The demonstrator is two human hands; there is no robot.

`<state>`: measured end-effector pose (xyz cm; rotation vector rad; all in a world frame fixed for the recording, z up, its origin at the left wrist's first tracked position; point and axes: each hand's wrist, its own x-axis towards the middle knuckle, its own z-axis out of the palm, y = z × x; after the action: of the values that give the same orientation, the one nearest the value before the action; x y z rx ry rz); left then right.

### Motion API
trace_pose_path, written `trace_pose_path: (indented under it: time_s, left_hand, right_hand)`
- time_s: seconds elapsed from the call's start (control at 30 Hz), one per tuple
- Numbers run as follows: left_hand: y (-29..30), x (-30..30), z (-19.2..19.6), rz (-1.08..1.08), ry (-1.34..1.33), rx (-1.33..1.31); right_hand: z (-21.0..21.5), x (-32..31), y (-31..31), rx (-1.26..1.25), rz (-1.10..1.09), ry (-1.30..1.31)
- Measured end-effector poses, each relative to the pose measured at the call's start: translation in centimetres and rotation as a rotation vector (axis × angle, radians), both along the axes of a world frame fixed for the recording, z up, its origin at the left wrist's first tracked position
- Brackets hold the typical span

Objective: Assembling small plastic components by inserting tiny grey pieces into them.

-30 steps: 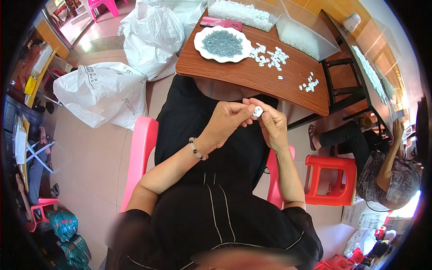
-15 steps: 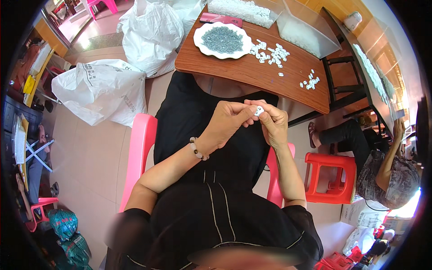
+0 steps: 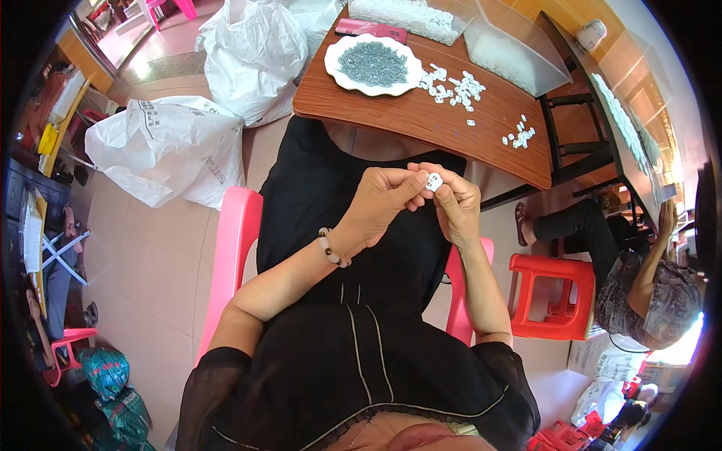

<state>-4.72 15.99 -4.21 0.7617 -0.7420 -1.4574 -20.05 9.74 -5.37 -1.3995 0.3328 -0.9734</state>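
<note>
Over my lap, my left hand (image 3: 385,197) and my right hand (image 3: 456,201) meet, both closed on one small white plastic piece (image 3: 434,181) with dark holes or spots. The thumbs and fingertips pinch it from either side and hide part of it. Beyond my hands, a brown wooden table (image 3: 353,105) carries a scalloped white plate (image 3: 331,68) full of small grey screw-like pieces (image 3: 372,63). To the right of the plate lie loose small white pieces (image 3: 465,89), with a smaller group (image 3: 520,137) nearer the table's right edge.
Clear-sided bins (image 3: 519,56) of white parts and a pink flat case (image 3: 372,30) sit at the table's back. White sacks (image 3: 169,150) stand on the floor at left. A red stool (image 3: 553,297) is at right, near another person (image 3: 650,301) seated at a second table.
The white piece has turned slightly between my fingertips, showing more of its face. My hands stay in nearly the same place.
</note>
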Motion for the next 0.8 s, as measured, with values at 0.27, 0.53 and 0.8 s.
trace_pose_path:
  time_s: [0.27, 0.53, 0.8]
  left_hand:
    - [0.0, 0.1, -0.2, -0.013, -0.009, -0.003]
    - [-0.1, -0.1, -0.2, 0.017, -0.038, -0.028]
    - [-0.9, 0.5, -1.3, -0.015, 0.033, 0.049]
  right_hand:
    - [0.1, -0.1, 0.0, 0.018, 0.012, 0.023]
    - [0.7, 0.1, 0.1, 0.024, -0.004, 0.038]
    - [2.4, 0.5, -1.1, 0.005, -0.064, 0.227]
